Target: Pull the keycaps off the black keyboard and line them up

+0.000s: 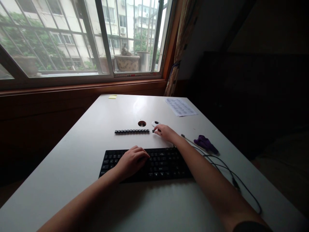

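A black keyboard (159,163) lies across the near part of the white table. On its middle rests my left hand (133,159), fingers bent and close together, their tips down among the keys; anything under them is hidden. Beyond the keyboard, small black keycaps (131,131) stand in a straight row. My right hand (164,132) reaches over the keyboard's right side and pinches a single black keycap (153,131) just past the row's right end. A white oval object with a dark top (155,123) sits right behind those fingers.
A round cable hole (142,123) opens behind the row. To the right lie a thin rod-like tool (190,140), a purple cloth (205,143) and a looped black cable (227,167). Printed sheets (181,107) and a yellow sticky note (112,96) are at the far edge, below a barred window.
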{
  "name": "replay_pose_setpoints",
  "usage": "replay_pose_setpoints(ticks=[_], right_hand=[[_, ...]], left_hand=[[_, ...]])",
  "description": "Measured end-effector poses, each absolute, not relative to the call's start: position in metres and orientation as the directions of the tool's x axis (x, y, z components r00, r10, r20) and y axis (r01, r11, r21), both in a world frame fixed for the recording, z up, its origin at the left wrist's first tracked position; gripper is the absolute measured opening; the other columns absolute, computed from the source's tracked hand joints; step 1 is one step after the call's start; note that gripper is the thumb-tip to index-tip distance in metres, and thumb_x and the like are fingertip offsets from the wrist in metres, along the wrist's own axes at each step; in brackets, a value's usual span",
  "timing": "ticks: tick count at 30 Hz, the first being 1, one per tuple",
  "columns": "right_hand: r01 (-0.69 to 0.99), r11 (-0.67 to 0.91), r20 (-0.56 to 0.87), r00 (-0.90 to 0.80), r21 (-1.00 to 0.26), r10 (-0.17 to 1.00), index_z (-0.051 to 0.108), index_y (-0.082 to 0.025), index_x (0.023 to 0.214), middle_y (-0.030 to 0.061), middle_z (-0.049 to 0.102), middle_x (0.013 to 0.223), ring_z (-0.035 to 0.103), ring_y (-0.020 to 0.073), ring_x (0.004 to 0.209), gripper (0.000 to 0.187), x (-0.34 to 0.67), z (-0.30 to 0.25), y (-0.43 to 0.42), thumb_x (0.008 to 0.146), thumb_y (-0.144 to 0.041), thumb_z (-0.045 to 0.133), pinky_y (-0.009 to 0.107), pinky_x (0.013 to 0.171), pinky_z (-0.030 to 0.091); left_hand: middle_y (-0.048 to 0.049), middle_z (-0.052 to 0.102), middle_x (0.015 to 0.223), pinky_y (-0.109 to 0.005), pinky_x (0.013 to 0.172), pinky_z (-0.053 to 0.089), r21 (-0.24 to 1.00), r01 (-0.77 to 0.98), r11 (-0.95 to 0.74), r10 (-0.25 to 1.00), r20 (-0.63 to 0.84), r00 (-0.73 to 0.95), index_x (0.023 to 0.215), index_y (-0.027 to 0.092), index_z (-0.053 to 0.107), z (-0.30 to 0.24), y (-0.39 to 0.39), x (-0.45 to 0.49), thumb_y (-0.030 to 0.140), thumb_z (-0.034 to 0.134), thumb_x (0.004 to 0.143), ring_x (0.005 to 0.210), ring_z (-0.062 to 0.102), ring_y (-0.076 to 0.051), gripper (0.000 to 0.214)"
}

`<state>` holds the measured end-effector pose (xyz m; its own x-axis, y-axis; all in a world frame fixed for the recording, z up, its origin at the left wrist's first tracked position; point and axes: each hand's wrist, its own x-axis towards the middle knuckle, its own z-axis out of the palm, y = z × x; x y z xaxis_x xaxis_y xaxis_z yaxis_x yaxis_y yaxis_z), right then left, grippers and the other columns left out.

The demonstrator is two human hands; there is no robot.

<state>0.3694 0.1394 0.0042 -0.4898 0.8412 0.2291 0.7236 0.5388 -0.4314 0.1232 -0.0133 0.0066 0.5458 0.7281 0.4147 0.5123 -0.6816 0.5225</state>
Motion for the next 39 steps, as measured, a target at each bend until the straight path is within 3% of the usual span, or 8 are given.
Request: replay_pose_setpoints(ticks=[39], right_hand=[[0.741, 0.540, 0.209, -0.499, -0.400, 0.841, 0.073, -0.022, 0.103, 0.0039, 0.067, 0.091, 0.061, 0.0139, 0.075, 0.021, 0.361, -0.010, 0.159, 0.085, -0.031, 0.069, 0.025, 0.075, 0.047]], left_hand=[[-0.0030, 0.071, 0.102, -0.033, 0.086, 0.052, 0.518, 0.511, -0.686, 0.722, 0.395, 0.569, 0.100, 0.024, 0.070, 0.003, -0.013, 0.123, 0.014, 0.057, 0.091, 0.094, 0.060, -0.019, 0.019]])
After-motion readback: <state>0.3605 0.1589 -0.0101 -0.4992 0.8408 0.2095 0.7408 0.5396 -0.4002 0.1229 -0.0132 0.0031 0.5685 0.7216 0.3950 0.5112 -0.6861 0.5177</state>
